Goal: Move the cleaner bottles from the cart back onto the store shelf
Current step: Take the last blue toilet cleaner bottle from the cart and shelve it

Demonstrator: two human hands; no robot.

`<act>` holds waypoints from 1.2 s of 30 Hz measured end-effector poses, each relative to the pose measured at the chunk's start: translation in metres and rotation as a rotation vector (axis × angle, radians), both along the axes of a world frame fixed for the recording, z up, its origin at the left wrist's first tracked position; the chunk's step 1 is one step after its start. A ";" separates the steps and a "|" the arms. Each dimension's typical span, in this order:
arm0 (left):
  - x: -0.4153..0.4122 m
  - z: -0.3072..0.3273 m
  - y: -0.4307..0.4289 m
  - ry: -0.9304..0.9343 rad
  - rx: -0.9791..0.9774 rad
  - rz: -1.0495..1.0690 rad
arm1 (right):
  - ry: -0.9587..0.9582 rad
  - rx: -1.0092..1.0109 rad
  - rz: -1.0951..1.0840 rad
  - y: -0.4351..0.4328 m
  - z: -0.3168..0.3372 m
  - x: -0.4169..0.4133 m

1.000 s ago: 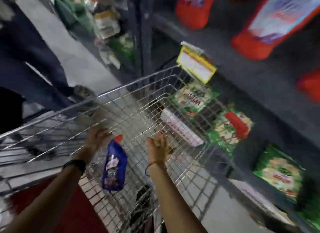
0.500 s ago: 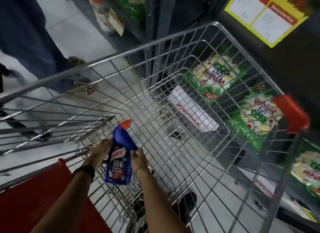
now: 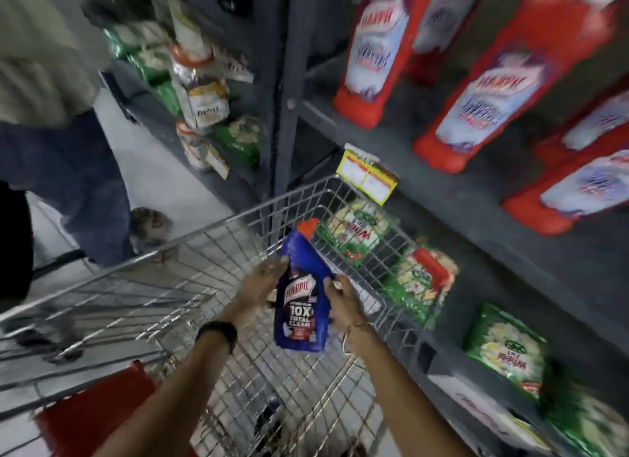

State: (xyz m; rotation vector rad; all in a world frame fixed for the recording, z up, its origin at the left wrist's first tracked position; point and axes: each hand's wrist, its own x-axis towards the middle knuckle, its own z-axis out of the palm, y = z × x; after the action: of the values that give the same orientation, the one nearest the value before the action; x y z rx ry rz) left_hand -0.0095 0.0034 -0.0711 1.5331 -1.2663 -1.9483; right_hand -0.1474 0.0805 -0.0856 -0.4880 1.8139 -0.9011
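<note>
A blue cleaner bottle (image 3: 301, 300) with an orange-red cap is held above the wire cart (image 3: 190, 252), cap pointing up and away. My left hand (image 3: 263, 284) presses its left side and my right hand (image 3: 342, 298) grips its right side. The grey store shelf (image 3: 442, 170) rises to the right, with several red cleaner bottles (image 3: 374, 48) standing on it. The cart basket below my hands shows no other bottle.
A person in blue trousers (image 3: 75, 184) stands left of the cart. Green detergent packs (image 3: 507, 347) lie on the lowest shelf at right. A yellow price tag (image 3: 367, 177) hangs on the shelf edge. Refill pouches (image 3: 204, 99) fill the far shelf bay.
Both hands closed on the blue bottle in the cart and lifted it upward. The view has swung up toward the shelf with the red bottles.
</note>
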 end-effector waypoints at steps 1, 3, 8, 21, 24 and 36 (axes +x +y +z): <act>-0.005 0.027 -0.005 0.040 -0.061 -0.009 | 0.035 -0.077 -0.009 -0.005 0.022 -0.006; -0.012 0.074 -0.017 0.107 -0.185 -0.021 | 0.163 -0.188 -0.019 -0.013 0.069 -0.015; -0.020 0.184 -0.035 0.227 -0.444 0.119 | 0.230 -0.566 -0.040 -0.021 0.197 -0.023; -0.041 0.305 -0.005 0.567 -0.723 0.284 | 0.200 -0.904 -0.008 0.006 0.309 -0.032; -0.047 0.303 -0.001 0.564 -0.739 0.286 | 0.195 -0.912 -0.010 0.010 0.307 -0.038; -0.136 0.285 0.062 0.528 -0.716 0.154 | 0.194 -0.897 -0.149 0.089 0.277 -0.118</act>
State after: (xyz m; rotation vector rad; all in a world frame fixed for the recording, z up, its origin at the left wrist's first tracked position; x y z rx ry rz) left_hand -0.1452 0.0651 0.2137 0.6826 -1.3348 -1.4187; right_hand -0.2649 0.1692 0.1911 -1.0262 1.5442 -1.8250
